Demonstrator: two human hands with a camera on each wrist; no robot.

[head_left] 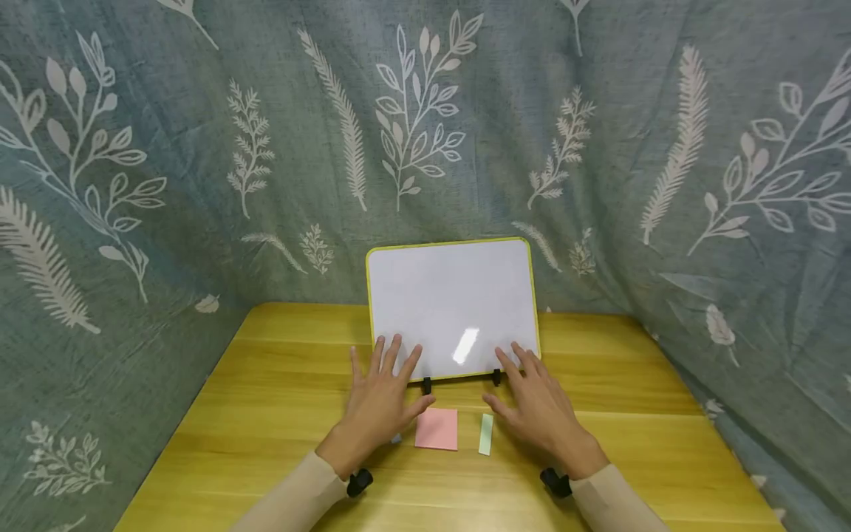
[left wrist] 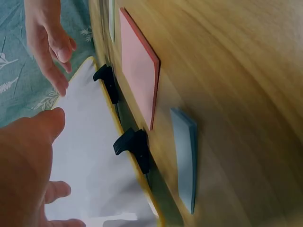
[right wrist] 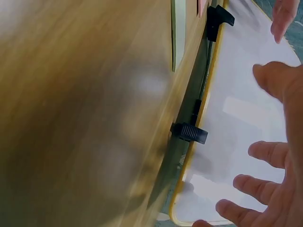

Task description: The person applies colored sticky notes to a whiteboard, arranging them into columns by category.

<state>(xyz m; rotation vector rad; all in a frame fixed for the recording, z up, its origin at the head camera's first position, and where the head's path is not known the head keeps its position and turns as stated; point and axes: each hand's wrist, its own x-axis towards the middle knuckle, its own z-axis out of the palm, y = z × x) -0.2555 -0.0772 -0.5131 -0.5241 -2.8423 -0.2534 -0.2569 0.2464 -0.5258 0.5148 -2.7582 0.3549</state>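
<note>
A small whiteboard [head_left: 452, 295] with a yellow rim leans upright on a stand whose black clips [left wrist: 135, 144] catch its lower edge. My left hand [head_left: 380, 395] is spread with straight fingers in front of the board's lower left corner, holding nothing. On the other side my right hand [head_left: 540, 403] is spread likewise by the lower right corner. Between the hands lie a pink sticky-note pad [head_left: 436, 428] and a narrow pale green pad [head_left: 486, 434]. A narrow blue-grey pad [left wrist: 184, 158] lies by the left hand, mostly hidden under it in the head view.
The wooden table [head_left: 279, 443] carries all of this. A grey-green cloth [head_left: 465, 148] with white leaf prints hangs behind the table and along both sides. Black wrist straps [head_left: 360, 483] show at the sleeves.
</note>
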